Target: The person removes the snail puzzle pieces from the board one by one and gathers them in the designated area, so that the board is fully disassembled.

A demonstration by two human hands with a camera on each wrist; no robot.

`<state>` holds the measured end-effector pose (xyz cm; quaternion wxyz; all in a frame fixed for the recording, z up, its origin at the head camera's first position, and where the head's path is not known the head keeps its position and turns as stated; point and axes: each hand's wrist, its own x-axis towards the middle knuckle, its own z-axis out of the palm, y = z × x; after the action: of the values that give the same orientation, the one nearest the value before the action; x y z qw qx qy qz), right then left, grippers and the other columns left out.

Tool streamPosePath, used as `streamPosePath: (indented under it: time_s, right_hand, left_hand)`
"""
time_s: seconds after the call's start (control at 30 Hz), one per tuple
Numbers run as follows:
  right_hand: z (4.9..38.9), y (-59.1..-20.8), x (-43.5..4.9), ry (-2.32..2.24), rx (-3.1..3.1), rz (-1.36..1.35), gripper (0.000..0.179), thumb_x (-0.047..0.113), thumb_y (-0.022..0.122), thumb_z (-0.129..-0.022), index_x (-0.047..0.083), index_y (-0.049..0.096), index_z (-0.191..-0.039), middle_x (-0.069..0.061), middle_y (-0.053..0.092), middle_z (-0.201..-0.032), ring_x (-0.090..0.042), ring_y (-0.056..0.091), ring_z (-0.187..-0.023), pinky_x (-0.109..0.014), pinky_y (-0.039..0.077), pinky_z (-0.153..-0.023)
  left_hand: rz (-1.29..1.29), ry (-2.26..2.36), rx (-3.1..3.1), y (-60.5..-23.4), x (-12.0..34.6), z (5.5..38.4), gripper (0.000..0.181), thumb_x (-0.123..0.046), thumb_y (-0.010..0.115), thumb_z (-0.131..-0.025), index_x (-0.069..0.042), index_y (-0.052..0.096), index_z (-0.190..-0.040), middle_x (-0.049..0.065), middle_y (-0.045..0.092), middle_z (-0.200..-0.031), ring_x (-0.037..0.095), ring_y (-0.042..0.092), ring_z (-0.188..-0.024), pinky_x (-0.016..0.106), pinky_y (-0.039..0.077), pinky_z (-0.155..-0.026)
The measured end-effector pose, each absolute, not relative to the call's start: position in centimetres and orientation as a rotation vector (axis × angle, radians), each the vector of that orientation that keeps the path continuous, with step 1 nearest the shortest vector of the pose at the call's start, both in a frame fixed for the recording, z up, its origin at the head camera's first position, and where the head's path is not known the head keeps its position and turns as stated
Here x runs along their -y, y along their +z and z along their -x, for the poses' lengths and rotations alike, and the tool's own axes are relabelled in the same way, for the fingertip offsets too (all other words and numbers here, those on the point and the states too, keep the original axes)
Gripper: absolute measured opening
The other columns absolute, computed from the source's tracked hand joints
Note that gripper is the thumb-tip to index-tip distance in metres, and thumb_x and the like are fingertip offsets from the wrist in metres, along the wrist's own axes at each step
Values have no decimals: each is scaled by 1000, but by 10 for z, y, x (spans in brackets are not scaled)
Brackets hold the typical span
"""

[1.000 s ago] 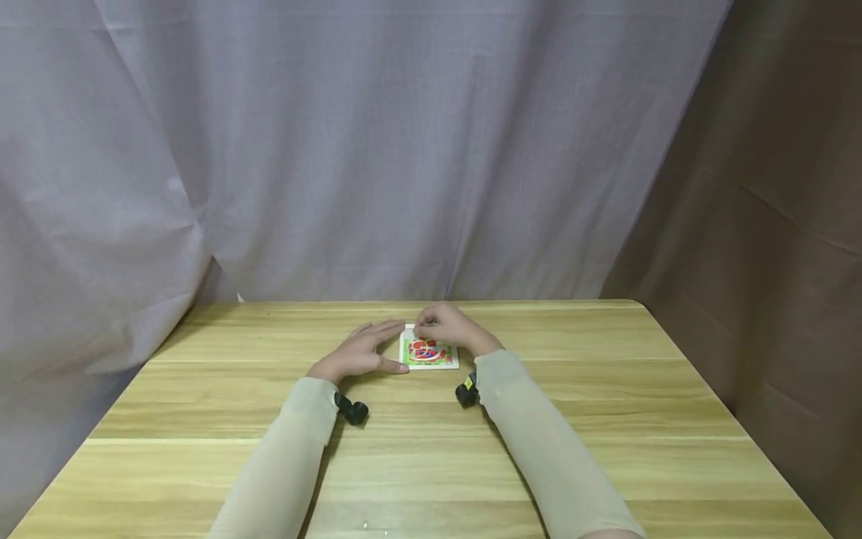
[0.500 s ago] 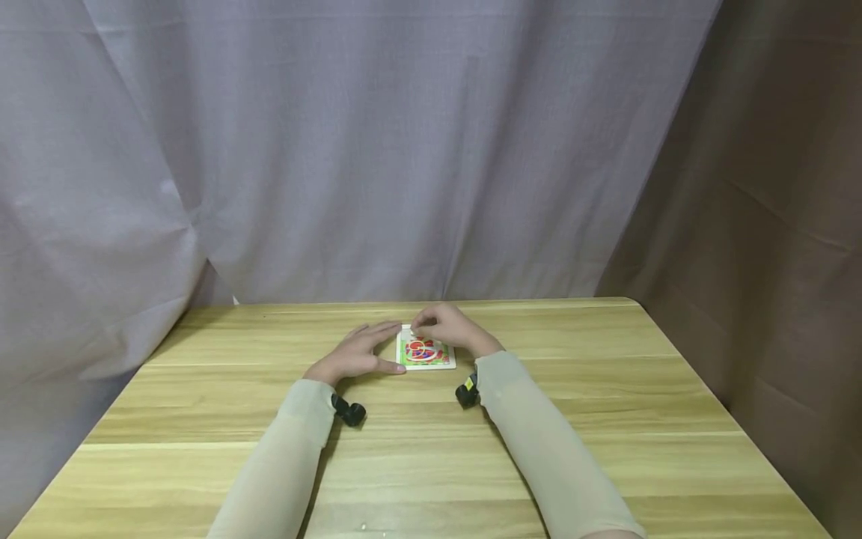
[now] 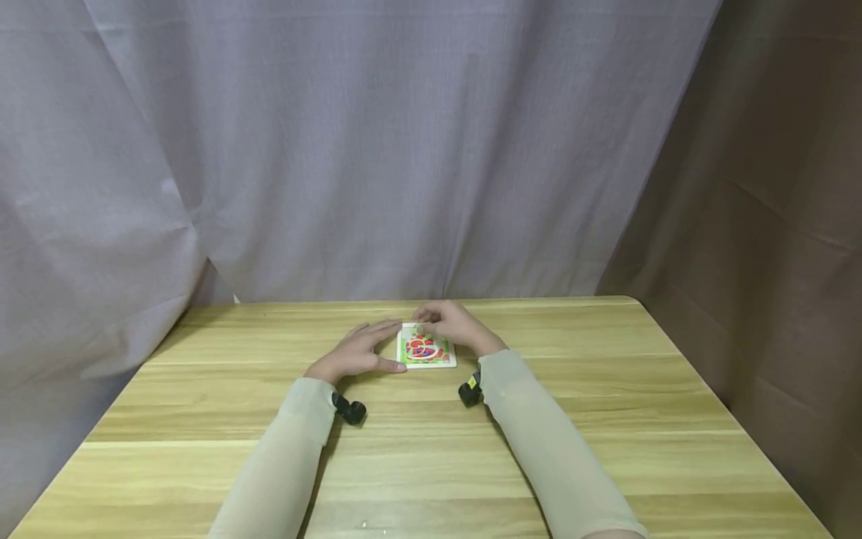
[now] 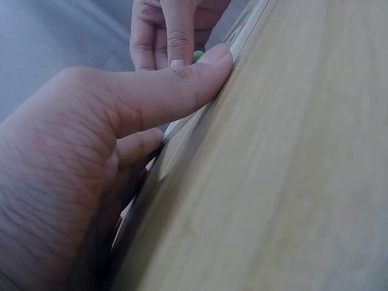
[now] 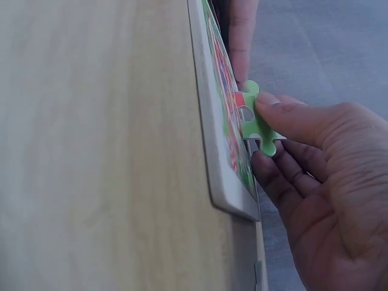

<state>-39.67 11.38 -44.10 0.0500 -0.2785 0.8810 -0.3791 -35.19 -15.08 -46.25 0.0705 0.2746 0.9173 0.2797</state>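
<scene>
A small jigsaw board [image 3: 426,352] with a red and green picture lies on the wooden table [image 3: 606,419], towards its far middle. My left hand [image 3: 377,348] lies flat at the board's left side, fingers straight. Its thumb [image 4: 182,85] presses the near edge of the board [image 4: 242,39]. My right hand [image 3: 424,323] is curled over the far edge. In the right wrist view it [image 5: 260,130] pinches a green puzzle piece [image 5: 259,118] between thumb and fingers, held against the picture face of the board [image 5: 221,145].
A grey curtain [image 3: 377,150] hangs behind the table and a brown one [image 3: 761,224] to the right. Black wrist cameras [image 3: 352,410] [image 3: 469,391] sit under both beige sleeves. Bare wood surrounds the board on every side.
My right hand has crept slightly towards the far edge of the board with the piece. The left hand and the board stay where they were.
</scene>
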Motion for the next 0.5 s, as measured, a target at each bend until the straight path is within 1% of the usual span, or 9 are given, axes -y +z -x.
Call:
streamPosePath:
  time_s: [0.17,0.3,0.5]
  right_hand:
    - [397,-440,-113,-1203,-2693,836,31,16,75,-108,1,75,-135,-16,81,-124,-31,76,-118,-51,61,-114]
    - [397,-442,-115,-1227,-2691,816,31,18,75,-109,1,75,-134,-16,82,-124,-32,76,-120,-53,60,-116]
    - [396,-442,-125,-1270,-2719,757,28,21,77,-108,3,77,-129,-13,83,-118,-31,76,-116,-54,60,-115]
  left_hand:
    - [-837,839,-2766,-463,152,353,104,-58,81,-94,-9,39,-175,14,34,-185,41,29,-173,68,9,-143]
    - [-821,817,-2761,-464,153,352,104,-59,80,-95,-10,38,-176,13,32,-186,39,28,-173,66,8,-144]
    - [-818,822,-2764,-465,153,352,104,-58,81,-94,-10,38,-176,12,32,-186,39,28,-174,66,9,-144]
